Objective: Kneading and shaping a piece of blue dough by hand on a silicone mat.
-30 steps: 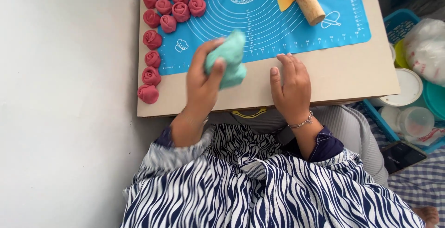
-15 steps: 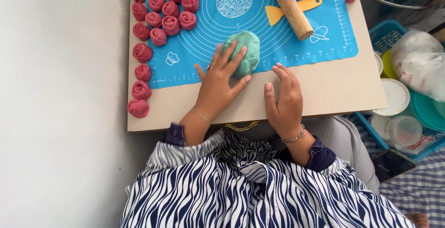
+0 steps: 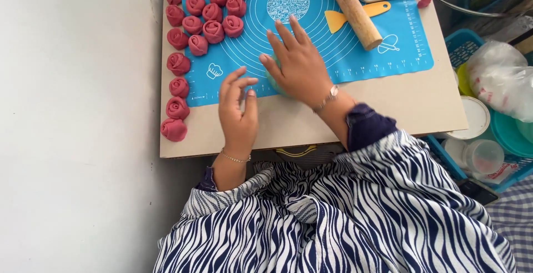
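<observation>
the green dough (image 3: 273, 79) could stick to the blue mat (image 3: 355, 56) or get squashed too flat, because the right hand (image 3: 300, 62) lies on top of it with flat, spread fingers. it could also roll left and bump the red dough roses (image 3: 214, 31) close by. the dough is under the right hand, mostly hidden. the left hand (image 3: 237, 112) is open, holds nothing, and rests just beside it on the table (image 3: 411, 106).
</observation>
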